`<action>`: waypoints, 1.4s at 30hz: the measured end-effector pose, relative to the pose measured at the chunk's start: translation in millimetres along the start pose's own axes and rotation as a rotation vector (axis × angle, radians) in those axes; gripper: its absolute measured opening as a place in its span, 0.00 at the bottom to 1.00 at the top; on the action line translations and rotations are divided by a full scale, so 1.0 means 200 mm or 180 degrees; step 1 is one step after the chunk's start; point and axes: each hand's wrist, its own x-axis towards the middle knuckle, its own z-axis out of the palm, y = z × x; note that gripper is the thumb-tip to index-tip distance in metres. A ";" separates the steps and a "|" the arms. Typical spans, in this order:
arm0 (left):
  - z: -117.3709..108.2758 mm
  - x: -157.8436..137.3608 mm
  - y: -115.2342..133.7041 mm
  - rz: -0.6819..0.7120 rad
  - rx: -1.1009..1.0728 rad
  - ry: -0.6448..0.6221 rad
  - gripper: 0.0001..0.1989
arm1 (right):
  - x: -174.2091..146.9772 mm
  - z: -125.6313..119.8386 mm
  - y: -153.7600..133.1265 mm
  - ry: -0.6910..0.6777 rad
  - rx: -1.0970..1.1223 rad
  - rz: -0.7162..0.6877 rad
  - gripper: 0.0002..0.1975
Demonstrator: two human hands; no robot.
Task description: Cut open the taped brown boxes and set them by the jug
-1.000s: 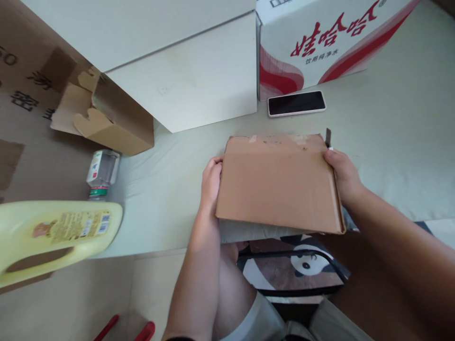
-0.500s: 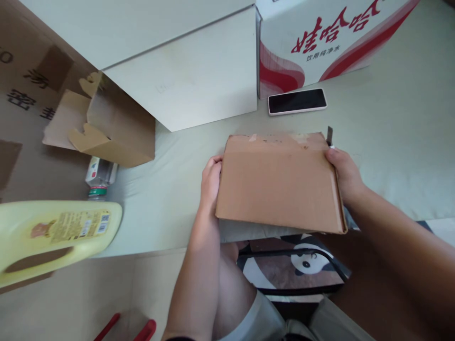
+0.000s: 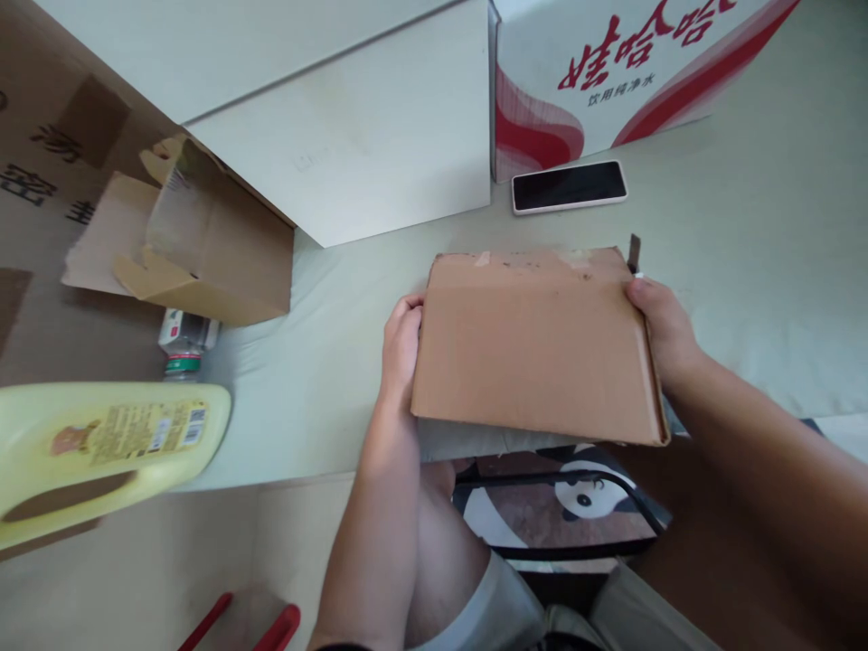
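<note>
Pale bedsheet (image 3: 746, 226) under cardboard box (image 3: 535, 348), fingertips of both hands hidden beneath.

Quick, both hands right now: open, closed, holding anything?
Left hand: closed on the left edge of the cardboard box.
Right hand: closed on the box's right edge.

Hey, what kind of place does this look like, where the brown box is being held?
Probably a home room used for packing or unpacking, not a workshop: a bottled-water carton and an open cardboard box sit around, a phone lies on a pale green padded surface, and a panda-print seat shows below.
</note>
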 end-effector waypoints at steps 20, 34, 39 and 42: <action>0.00 -0.01 -0.01 0.0073 0.0042 -0.0016 0.05 | 0.00 -0.01 0.01 -0.0046 -0.0036 -0.0129 0.30; 0.00 -0.01 -0.01 -0.0020 -0.0113 -0.0044 0.04 | -0.01 0.01 0.00 -0.0101 0.0003 -0.0084 0.31; 0.00 -0.01 -0.02 0.0010 -0.0068 -0.0033 0.05 | -0.01 0.00 0.00 -0.0076 -0.0042 -0.0131 0.29; 0.00 -0.01 -0.02 -0.0022 -0.0024 -0.0019 0.04 | -0.01 -0.01 0.01 -0.0099 -0.0071 -0.0164 0.28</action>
